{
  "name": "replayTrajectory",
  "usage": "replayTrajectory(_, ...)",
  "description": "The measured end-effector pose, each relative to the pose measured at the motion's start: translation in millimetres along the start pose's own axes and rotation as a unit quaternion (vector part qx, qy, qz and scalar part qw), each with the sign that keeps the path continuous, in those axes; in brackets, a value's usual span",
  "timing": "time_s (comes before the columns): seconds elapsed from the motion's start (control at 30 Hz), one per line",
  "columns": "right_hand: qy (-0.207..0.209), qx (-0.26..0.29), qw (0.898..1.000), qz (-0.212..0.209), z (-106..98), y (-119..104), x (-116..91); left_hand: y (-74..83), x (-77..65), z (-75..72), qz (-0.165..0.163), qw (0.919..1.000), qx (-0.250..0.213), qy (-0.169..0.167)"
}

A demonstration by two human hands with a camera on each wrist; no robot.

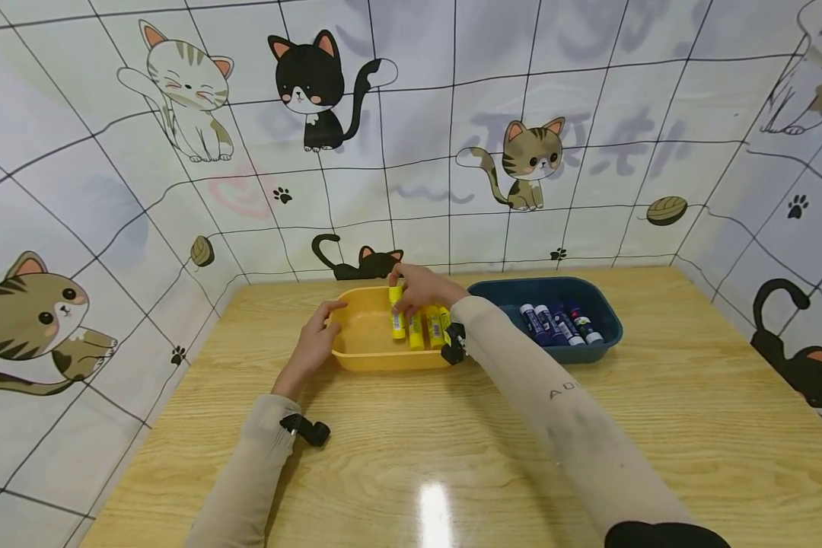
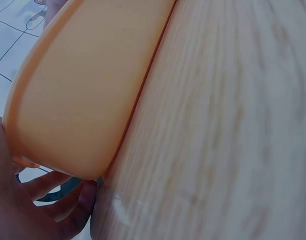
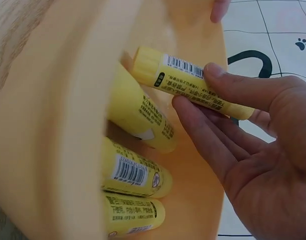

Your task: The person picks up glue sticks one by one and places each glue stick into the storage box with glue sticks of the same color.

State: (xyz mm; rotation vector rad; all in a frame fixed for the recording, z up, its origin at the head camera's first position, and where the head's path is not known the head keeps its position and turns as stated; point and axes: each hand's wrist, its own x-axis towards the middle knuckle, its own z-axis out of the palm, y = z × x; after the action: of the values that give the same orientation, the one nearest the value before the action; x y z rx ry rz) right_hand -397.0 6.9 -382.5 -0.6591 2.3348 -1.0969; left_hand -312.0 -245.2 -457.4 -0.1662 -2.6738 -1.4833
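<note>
In the head view my right hand (image 1: 421, 291) is over the yellow tray (image 1: 390, 364). It pinches a yellow glue stick (image 3: 180, 80) between thumb and fingers, and the stick's lower end hangs inside the tray. Three more yellow glue sticks (image 3: 138, 172) lie side by side in the tray's right part, beneath the right wrist. My left hand (image 1: 315, 339) holds the tray's left end, with fingers at the rim. From the left wrist, its curled fingers (image 2: 75, 207) show against the tray's outer end wall (image 2: 88, 100).
To the right of the yellow tray stands a dark blue tray (image 1: 592, 289) with several blue glue sticks (image 1: 551, 323). Both trays sit on a wooden table (image 1: 383, 464). Behind it hangs a white cloth (image 1: 418, 190) printed with cats and grid lines.
</note>
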Motion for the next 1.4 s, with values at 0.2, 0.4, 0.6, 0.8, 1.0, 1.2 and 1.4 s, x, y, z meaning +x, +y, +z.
replayTrajectory(0.2, -0.019, -0.020, 0.999, 0.022, 1, 4, 0, 0.4, -1.0, -0.4, -0.002, 1.0000, -0.001, 0.001)
replayTrajectory(0.4, -0.027, -0.095, 0.995, 0.032, 0, 5, 0, 0.6, -0.8, -0.4, -0.001, 1.0000, -0.001, 0.005)
replayTrajectory(0.6, -0.010, -0.139, 0.989, 0.057, -1, 9, 1, 2.4, -1.3, 0.6, -0.006, 1.0000, -0.006, 0.001)
replayTrajectory(0.8, -0.005, -0.165, 0.983, 0.077, -2, 12, 0, 3.2, -2.1, 0.4, -0.009, 0.9999, -0.006, 0.002)
replayTrajectory(1.0, -0.026, -0.156, 0.984, 0.081, -3, 14, -1, 3.3, -1.9, -0.2, -0.008, 1.0000, -0.003, 0.000)
replayTrajectory(1.2, -0.054, -0.135, 0.987, 0.071, -1, 18, -1, 3.8, -2.5, -0.4, -0.006, 1.0000, 0.000, 0.000)
replayTrajectory(1.4, -0.068, -0.148, 0.984, 0.072, -2, 17, -2, 3.0, -2.3, 0.2, -0.006, 1.0000, -0.004, 0.001)
